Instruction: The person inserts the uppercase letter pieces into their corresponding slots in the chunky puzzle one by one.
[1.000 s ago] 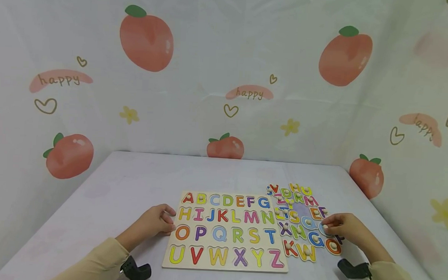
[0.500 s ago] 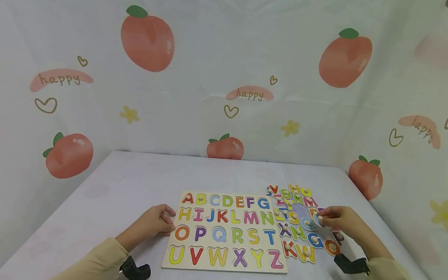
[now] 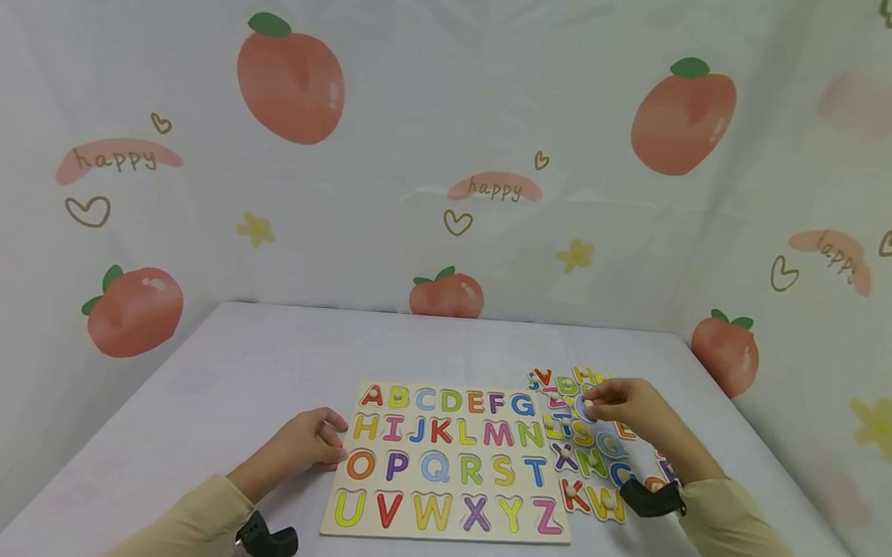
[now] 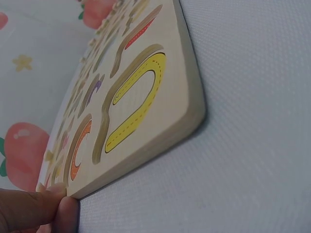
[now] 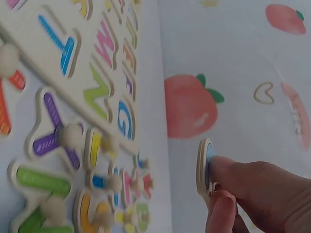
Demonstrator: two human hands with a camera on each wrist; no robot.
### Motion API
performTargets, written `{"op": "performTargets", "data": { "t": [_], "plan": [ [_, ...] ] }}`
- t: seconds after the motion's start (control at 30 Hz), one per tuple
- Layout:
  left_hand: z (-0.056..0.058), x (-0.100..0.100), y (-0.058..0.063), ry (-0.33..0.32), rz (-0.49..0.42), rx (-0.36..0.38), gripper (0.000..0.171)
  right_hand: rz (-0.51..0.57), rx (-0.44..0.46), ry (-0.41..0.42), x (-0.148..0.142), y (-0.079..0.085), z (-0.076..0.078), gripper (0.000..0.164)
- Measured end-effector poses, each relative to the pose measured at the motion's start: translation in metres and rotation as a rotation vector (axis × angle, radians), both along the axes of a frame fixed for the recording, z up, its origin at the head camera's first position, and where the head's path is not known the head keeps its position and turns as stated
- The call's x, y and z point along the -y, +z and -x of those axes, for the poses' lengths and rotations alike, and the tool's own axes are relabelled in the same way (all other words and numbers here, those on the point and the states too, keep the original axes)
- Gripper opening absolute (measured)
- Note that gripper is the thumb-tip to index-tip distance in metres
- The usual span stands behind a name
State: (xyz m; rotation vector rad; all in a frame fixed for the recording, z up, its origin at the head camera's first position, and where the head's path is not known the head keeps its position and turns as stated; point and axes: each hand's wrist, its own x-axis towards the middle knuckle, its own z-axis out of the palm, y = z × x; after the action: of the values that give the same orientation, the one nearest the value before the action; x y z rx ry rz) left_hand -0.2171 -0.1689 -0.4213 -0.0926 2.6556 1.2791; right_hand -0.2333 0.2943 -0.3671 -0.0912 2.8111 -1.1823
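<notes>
A wooden alphabet puzzle board [image 3: 406,522] lies on the table in the head view, with letter-shaped recesses in rows. Knobbed A [image 3: 372,395] and B [image 3: 398,398] pieces sit in its top row. At the board's left edge, my left hand [image 3: 307,443] pinches the rim; its thumb [image 4: 51,199] lies over the edge in the left wrist view. My right hand [image 3: 630,403] pinches a light-blue letter piece, seemingly a C [image 5: 200,167], above the loose pieces. That piece stands edge-on in the right wrist view, its knob hidden by the fingers.
Loose knobbed letter pieces lie right of the board, including K [image 3: 574,495], W [image 3: 606,503], X [image 3: 565,456] and N [image 3: 593,462]. Some are partly covered by the right hand and its black wrist camera [image 3: 653,497]. A patterned curtain [image 3: 343,249] hangs behind the table.
My right hand has lifted the light-blue letter piece from the right side of the pile and carried it left and farther back. The left hand and the board keep their place.
</notes>
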Motion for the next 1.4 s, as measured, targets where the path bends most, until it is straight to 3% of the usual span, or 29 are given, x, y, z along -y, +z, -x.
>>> {"op": "performTargets", "data": {
  "t": [0.2, 0.53, 0.8, 1.1, 1.4],
  "plan": [
    [-0.001, 0.001, 0.002, 0.003, 0.004, -0.003, 0.039, 0.016, -0.025, 0.042, 0.033, 0.002, 0.013, 0.022],
    [-0.001, 0.001, 0.001, -0.001, -0.021, -0.004, 0.038, 0.057, -0.029, 0.128, 0.093, -0.009, 0.031, 0.012],
    [0.0, -0.001, -0.002, -0.002, -0.02, -0.006, 0.039, 0.108, -0.008, 0.14, 0.137, -0.017, 0.04, 0.01],
    [0.0, -0.001, -0.002, 0.0, -0.024, -0.005, 0.039, 0.135, 0.042, 0.133, 0.168, -0.023, 0.05, 0.01],
    [0.0, 0.0, 0.003, -0.01, -0.021, -0.001, 0.038, 0.115, 0.023, 0.131, 0.19, -0.026, 0.055, 0.009]
  ]
}}
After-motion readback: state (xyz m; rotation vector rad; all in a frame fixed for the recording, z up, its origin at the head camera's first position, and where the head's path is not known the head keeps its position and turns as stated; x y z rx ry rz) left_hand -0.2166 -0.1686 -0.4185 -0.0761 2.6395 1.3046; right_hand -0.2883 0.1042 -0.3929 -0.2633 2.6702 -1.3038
